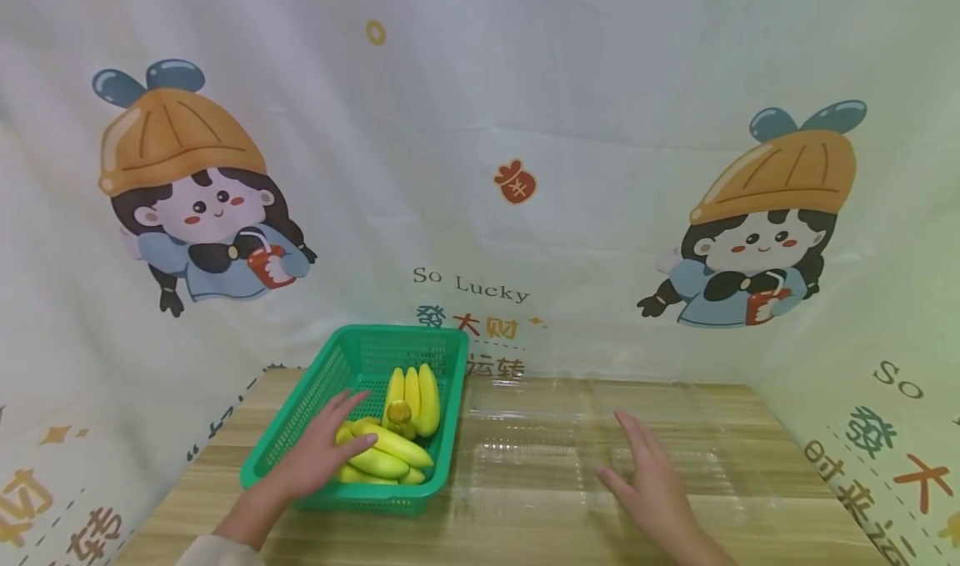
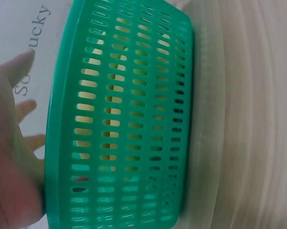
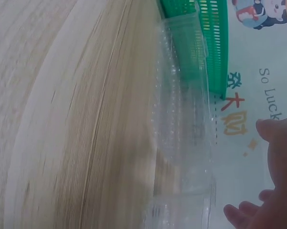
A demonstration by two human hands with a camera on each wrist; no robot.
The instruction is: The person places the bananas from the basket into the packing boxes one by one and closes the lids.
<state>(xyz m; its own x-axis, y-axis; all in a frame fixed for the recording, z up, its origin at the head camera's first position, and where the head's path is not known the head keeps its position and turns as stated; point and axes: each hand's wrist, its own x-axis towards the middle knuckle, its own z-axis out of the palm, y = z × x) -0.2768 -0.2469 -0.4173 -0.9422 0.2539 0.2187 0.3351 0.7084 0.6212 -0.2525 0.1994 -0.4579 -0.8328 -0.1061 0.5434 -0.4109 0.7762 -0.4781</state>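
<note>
A green slotted plastic basket (image 1: 448,458) stands on the left of the wooden table, with several yellow bananas (image 1: 424,399) inside. Over its near left part is my left hand (image 1: 324,445), fingers spread and nothing in its grasp. The left wrist view shows that hand (image 2: 12,148) beside the basket's rim (image 2: 62,109). To the right, clear plastic containers (image 1: 528,466) lie side by side on the table. My right hand (image 1: 651,487) hovers over the right one, fingers extended and holding nothing. In the right wrist view the hand (image 3: 272,181) appears beyond the clear container wall (image 3: 191,100).
The wooden table (image 1: 540,541) meets a pale printed cloth (image 1: 585,174) at the back and both sides. The basket's right wall stands close to the left clear container.
</note>
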